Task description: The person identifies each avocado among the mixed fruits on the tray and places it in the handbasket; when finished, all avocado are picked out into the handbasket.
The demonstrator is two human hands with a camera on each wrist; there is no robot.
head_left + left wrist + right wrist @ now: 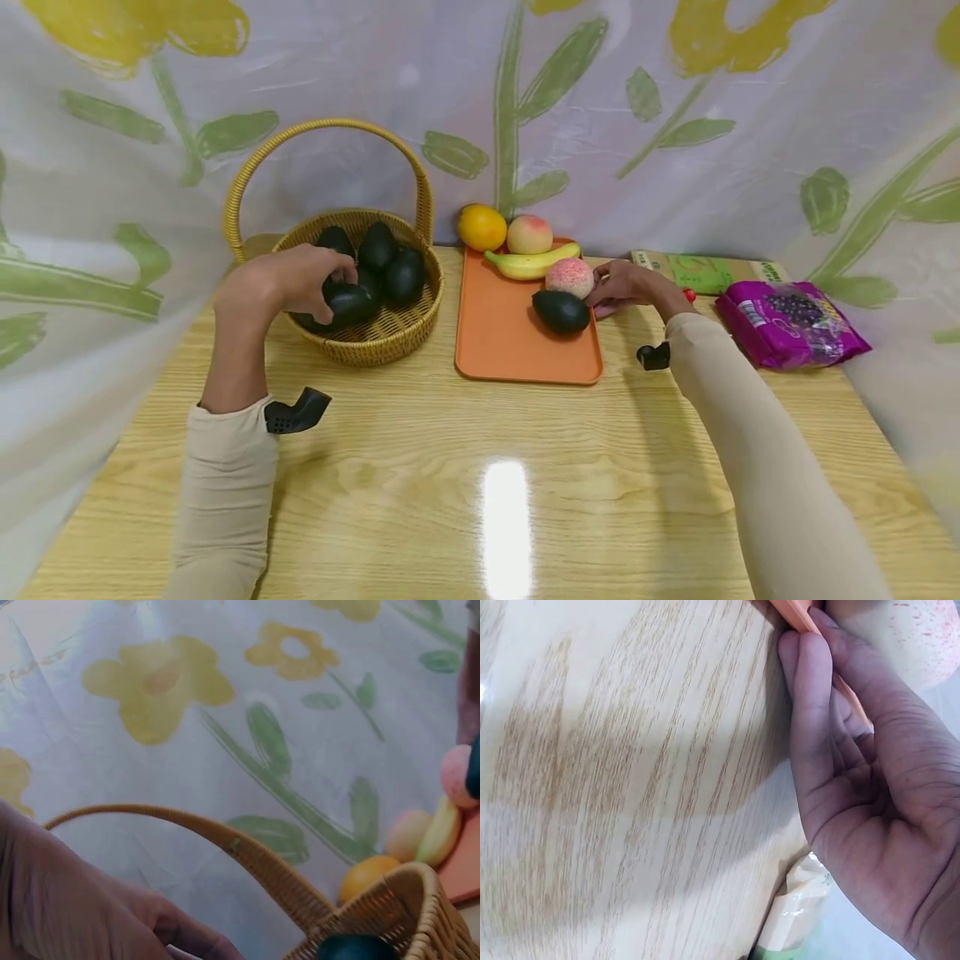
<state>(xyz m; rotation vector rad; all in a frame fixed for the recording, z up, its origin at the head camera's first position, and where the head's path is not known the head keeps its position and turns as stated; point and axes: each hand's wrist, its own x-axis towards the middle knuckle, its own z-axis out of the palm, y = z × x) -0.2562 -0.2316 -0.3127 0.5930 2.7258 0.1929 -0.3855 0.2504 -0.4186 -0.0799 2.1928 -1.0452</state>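
Note:
Inside the wicker basket (367, 354), my left hand (288, 279) grips a dark green avocado (352, 307) from above, thumb on its near side. Several more avocados (405, 275) lie around it. The left wrist view shows that hand (97, 907) only in part, cut off by the lower edge. At the right rim of an orange tray (517, 350), my right hand (626, 287) pinches the edge between thumb and fingers, plainly seen in the right wrist view. On the tray, a pink peach (570, 277) and a single avocado (561, 312) lie close to it.
Farther back on the tray are a banana (534, 263), a second peach (529, 235) and an orange (482, 227). A purple grape packet (795, 321) and a green-brown packet (705, 272) lie at the right. Behind the wooden table (420, 500) hangs a flowered curtain (570, 125).

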